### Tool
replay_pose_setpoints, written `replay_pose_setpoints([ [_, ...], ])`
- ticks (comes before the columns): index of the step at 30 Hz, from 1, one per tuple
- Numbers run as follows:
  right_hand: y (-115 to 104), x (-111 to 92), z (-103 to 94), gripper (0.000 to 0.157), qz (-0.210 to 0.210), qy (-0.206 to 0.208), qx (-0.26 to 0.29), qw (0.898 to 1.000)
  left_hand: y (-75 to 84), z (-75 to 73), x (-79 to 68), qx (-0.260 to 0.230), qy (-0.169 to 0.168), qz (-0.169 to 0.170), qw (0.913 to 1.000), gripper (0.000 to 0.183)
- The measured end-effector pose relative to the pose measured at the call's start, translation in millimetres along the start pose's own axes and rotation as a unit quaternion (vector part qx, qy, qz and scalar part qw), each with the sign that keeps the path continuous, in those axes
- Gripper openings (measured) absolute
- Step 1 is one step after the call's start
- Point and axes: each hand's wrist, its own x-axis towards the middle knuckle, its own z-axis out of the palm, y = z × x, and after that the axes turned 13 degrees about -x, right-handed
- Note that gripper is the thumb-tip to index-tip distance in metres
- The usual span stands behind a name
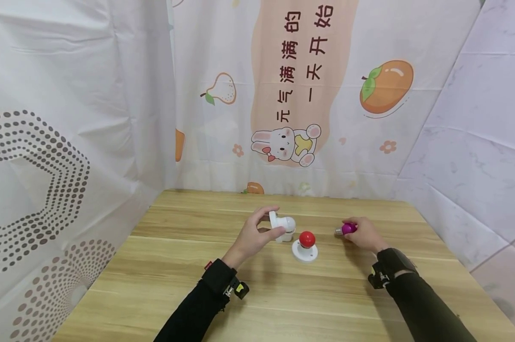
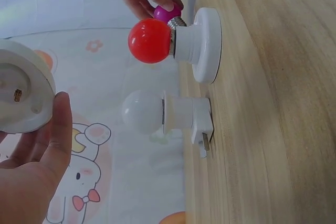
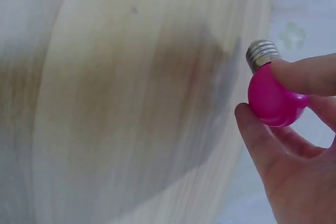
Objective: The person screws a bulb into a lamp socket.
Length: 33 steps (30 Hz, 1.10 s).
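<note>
My left hand (image 1: 257, 232) grips a round white lamp holder (image 2: 23, 87) by its rim; its underside, with a small brass-coloured contact, faces the left wrist camera. Between the thumb and fingers of my right hand (image 1: 365, 232) is a magenta light bulb (image 3: 275, 98), its silver screw base (image 3: 262, 53) pointing away from the palm. A red bulb (image 1: 307, 239) sits in a second round white lamp holder (image 1: 305, 254) on the table between the hands. Just beyond my left thumb stands a white bulb (image 2: 143, 112) in a white plug-in socket (image 2: 181, 113).
All of this is on or over a wood-grain table (image 1: 189, 266). A printed curtain (image 1: 214, 142) with fruit and a rabbit hangs along its back edge. More pale cloth hangs at the left (image 1: 125, 95) and the right (image 1: 466, 156).
</note>
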Motion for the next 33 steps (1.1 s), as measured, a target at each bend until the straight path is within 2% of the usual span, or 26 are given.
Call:
replay_pose_setpoints([
  [9,-21,-3,-6.8,0.060,0.033,-0.036,0.009,0.999,-2.6,-1.5,0.1,-0.005,-0.006,0.006,1.0000,0.062],
  [12,-27,-5,-9.0,0.061,0.031,-0.043,0.027,0.998,-3.2,-1.2,0.0,-0.002,-0.009,0.006,0.9999,0.062],
  [21,-48,-6,-18.0,0.053,-0.005,-0.002,0.072,0.997,0.6,0.5,-1.7,-0.008,-0.006,-0.003,0.9999,0.060],
  [27,-73,-11,-30.7,0.052,-0.022,0.023,0.081,0.996,1.8,-0.3,-1.9,-0.014,-0.001,-0.002,0.9999,0.059],
  [33,-104,-23,-43.5,0.052,-0.022,0.025,0.133,0.991,3.4,-1.0,-1.6,-0.010,0.003,-0.004,0.9999,0.056],
])
